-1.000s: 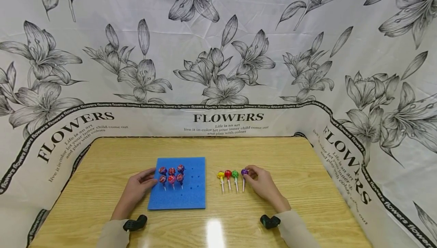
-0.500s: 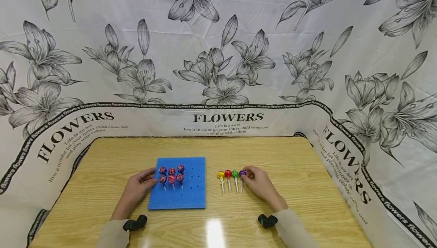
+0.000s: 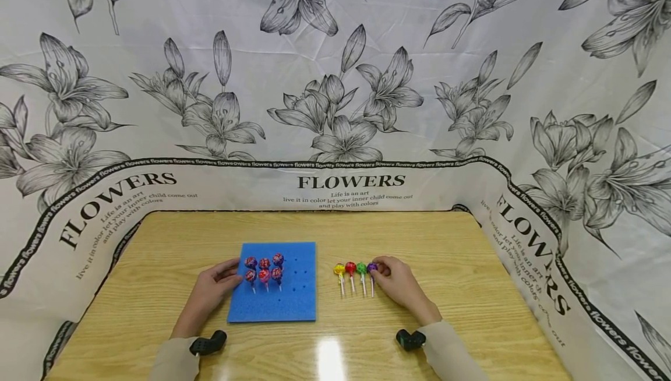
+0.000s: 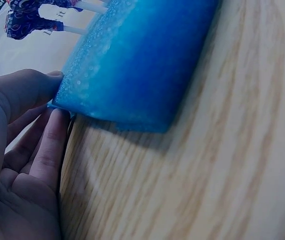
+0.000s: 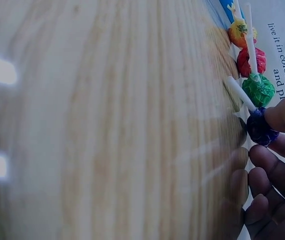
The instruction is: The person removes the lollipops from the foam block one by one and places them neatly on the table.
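My right hand [image 3: 403, 285] pinches the wrapped head of a purple lollipop [image 5: 260, 131] between thumb and fingers, low at the wooden table. That lollipop is last in a row with a green lollipop [image 3: 361, 268], a red lollipop [image 3: 350, 268] and a yellow lollipop [image 3: 339, 268], their white sticks pointing toward me. At the left, my left hand [image 3: 209, 289] holds the left edge of a blue foam board [image 3: 272, 311], thumb on top and a finger against its side. Several red, pink and purple lollipops [image 3: 264, 277] stand upright in the board in two rows.
Small holes [image 3: 294, 288] show in the right and front parts of the foam. The wooden table [image 3: 367, 346] is enclosed at the back and sides by a white flower-printed cloth [image 3: 346, 194].
My right hand has shifted slightly left with the purple lollipop, bringing it closer beside the green one. The left hand and the foam board stay in place.
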Demonstrator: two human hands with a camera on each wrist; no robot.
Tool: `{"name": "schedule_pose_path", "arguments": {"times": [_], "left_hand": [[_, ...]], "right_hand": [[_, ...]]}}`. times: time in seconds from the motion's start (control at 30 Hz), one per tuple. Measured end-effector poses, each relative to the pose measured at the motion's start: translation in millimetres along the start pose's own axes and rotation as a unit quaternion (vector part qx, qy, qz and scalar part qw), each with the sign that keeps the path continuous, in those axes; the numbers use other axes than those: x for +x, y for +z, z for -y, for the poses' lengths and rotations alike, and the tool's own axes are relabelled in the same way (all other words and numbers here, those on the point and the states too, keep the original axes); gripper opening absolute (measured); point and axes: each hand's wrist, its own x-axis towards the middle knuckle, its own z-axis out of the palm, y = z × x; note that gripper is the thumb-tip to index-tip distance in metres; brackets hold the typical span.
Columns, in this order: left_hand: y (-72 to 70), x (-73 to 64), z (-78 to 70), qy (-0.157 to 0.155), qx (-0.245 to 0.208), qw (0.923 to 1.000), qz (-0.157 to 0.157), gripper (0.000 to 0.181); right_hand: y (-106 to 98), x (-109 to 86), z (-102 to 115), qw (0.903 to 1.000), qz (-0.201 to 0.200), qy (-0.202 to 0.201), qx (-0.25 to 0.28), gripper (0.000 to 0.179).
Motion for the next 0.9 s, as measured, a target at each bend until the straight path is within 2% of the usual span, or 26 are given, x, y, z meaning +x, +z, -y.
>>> {"name": "schedule_pose_path", "arguments": {"times": [0.9], "left_hand": [[0.7,0.2,0.2,-0.002,0.001,1.0000,0.000,0.053]], "right_hand": [[-1.7,1.0,-2.0,0.9998,0.006,0.008,0.018,0.031]]}}
